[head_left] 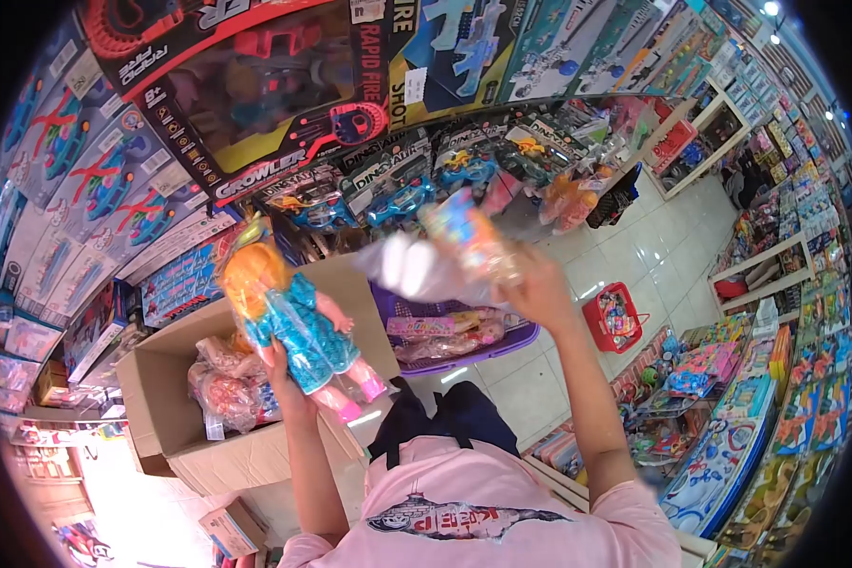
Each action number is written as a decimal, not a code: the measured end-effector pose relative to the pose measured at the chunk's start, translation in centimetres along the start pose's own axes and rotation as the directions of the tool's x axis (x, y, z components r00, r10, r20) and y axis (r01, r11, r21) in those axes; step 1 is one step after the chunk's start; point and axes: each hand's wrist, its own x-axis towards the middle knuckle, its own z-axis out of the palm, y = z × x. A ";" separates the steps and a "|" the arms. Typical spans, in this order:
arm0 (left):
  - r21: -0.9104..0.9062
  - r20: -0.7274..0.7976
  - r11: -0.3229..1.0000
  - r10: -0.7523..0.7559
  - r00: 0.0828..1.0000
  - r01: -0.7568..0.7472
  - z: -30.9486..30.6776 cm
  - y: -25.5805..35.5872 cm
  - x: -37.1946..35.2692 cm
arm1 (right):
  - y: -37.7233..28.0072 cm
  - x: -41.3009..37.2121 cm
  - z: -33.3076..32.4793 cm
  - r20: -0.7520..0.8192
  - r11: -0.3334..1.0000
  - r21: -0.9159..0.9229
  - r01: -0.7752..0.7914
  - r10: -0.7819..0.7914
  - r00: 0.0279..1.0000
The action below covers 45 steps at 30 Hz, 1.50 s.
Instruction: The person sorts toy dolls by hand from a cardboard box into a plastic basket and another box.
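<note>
My left hand [292, 386] is closed around a doll [308, 322] with orange-blond hair, a shiny turquoise dress and pink shoes, wrapped in clear plastic. The doll is tilted above the near side of an open cardboard box [161, 383]. Inside that box lie more plastic-wrapped toys [232, 383], their kind hard to make out. My right hand [537, 289] grips a clear plastic pack with a colourful printed card [464, 237]; white pieces show at its left end, blurred by motion. Below the pack stands a purple basket [516, 348] with wrapped toys in it.
Boxed toys [275, 95] fill the shelf in front, with hanging dinosaur packs [398, 185] beneath. A red basket [641, 327] with small items stands on the tiled floor at right. Shelves of packaged toys [701, 435] line the right side. A smaller carton [232, 530] sits lower left.
</note>
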 end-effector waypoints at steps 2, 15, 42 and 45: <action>-0.002 -0.049 0.999 0.045 0.998 -0.045 0.0 0.6 -0.4 | 0.2 1.2 2.7 0.151 0.998 -0.065 0.010 0.000 0.989; 0.149 -0.301 0.935 0.354 0.885 -0.323 5.1 -2.5 -9.2 | 13.4 -0.9 25.2 0.467 0.999 0.030 -0.044 0.025 0.884; 0.294 0.167 0.951 0.050 0.985 -0.098 18.3 -22.4 -8.7 | 11.3 -2.5 6.7 0.492 0.590 0.757 -0.281 -0.231 0.840; 0.705 0.059 0.680 0.228 0.972 -0.202 18.0 -20.6 -8.8 | 13.4 -2.5 6.5 0.634 0.761 0.606 -0.232 -0.287 0.718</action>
